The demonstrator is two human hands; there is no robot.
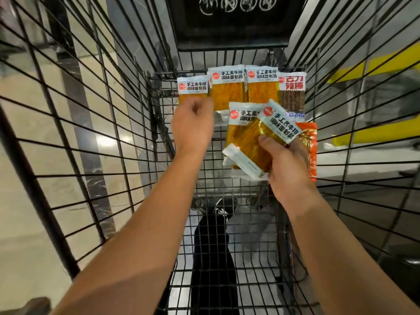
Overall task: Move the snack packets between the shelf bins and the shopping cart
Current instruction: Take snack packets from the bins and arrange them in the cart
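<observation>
Both my arms reach down into the black wire shopping cart (127, 142). My right hand (288, 169) grips a yellow snack packet (270, 137) with a white header, tilted, over a second like packet (241, 123). My left hand (193, 126) is curled on the lower edge of the leftmost yellow packet (193, 88) in a row leaning on the cart's far end. Two more yellow packets (227, 87) (262, 86) and a brown stick-snack packet (292, 94) stand in that row. An orange-red packet (310, 146) lies partly hidden behind my right hand.
A black panel with white symbols (234, 19) rises at the cart's far end. The cart's wire side walls close in on both sides. Through the wire floor I see a dark leg and shoe (216, 235) and shiny floor tiles. A yellow band (375, 64) shows at the right.
</observation>
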